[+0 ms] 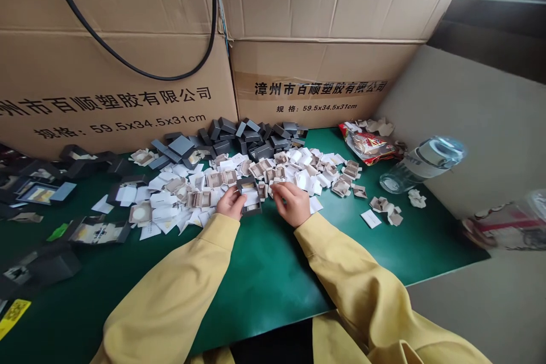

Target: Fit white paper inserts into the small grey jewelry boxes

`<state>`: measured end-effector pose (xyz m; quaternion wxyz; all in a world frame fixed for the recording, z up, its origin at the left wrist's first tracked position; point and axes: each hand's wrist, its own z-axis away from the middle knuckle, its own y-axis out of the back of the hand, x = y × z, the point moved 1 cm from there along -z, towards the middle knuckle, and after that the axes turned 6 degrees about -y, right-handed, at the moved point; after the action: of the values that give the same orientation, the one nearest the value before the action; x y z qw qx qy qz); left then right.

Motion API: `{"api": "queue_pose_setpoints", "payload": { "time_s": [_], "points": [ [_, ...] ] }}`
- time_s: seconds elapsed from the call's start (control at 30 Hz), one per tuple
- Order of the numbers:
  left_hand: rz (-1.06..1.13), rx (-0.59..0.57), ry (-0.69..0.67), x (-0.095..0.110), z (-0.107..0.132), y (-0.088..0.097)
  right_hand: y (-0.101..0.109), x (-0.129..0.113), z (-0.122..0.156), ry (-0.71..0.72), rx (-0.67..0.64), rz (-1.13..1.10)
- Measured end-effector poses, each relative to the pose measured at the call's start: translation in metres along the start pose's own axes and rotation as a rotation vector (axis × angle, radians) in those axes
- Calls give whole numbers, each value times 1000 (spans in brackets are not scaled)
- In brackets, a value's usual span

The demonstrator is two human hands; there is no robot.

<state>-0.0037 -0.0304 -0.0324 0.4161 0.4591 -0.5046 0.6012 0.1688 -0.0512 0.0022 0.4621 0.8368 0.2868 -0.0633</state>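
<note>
A small dark box [249, 196] stands open, with pale material showing inside it. My left hand [231, 203] grips its left side, thumb toward the front. Just to the right, my right hand [292, 203] has its fingers curled and pinched near the box. Whatever is between those fingertips is too small to make out. Behind both hands spreads a heap of white paper cards [164, 205] and folded greyish cardboard inserts [213, 179]. A pile of closed dark boxes [256, 139] lies beyond the heap.
Large cardboard cartons [298, 62] wall off the back, and a black cable [128, 68] hangs before them. Opened dark boxes [100, 231] lie at left. On the right are a red snack packet [369, 145], a tilted clear bottle [420, 165] and crumpled paper [417, 199].
</note>
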Motion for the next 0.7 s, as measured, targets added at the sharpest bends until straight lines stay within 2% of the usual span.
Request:
{"api": "queue_pose_setpoints", "payload": {
  "time_s": [0.1, 0.23, 0.33, 0.57, 0.7],
  "points": [
    [62, 67, 28, 0, -4, 4, -4, 6, -3, -39, -32, 50],
    [163, 44, 95, 2, -4, 5, -12, 9, -3, -18, -198, 198],
    [196, 49, 113, 2, -6, 6, -14, 11, -3, -30, -245, 243],
    [199, 7, 127, 4, -11, 8, -9, 22, -8, -37, -164, 118],
    [260, 28, 144, 7, -9, 5, -4, 30, -10, -150, -54, -8]
  ]
}}
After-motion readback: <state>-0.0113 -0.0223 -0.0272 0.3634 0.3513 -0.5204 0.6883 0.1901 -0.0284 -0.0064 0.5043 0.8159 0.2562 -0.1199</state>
